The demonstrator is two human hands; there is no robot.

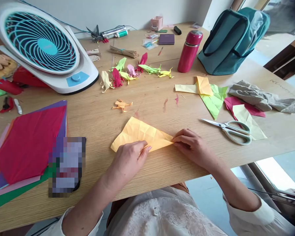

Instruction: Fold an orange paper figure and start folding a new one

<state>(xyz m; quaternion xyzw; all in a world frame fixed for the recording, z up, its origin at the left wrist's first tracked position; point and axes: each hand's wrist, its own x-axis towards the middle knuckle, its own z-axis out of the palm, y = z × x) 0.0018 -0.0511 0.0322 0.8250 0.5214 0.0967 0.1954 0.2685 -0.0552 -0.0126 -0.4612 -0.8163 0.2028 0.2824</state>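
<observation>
A creased yellow-orange sheet of paper [140, 132] lies on the wooden table [149, 101] near its front edge. My left hand [129, 159] rests on the sheet's near edge with its fingers curled and the fingertips pressing the paper down. At the sheet's right corner my right hand [191, 146] pinches the folded tip between closed fingers. Both hands touch the same sheet.
Scissors [232, 129] lie to the right beside paper scraps [212, 95] and a grey cloth [263, 98]. A stack of coloured sheets [29, 144] sits left. Small folded paper figures [130, 73], a fan [43, 47], a red flask [189, 50] and a teal bag [232, 37] stand farther back.
</observation>
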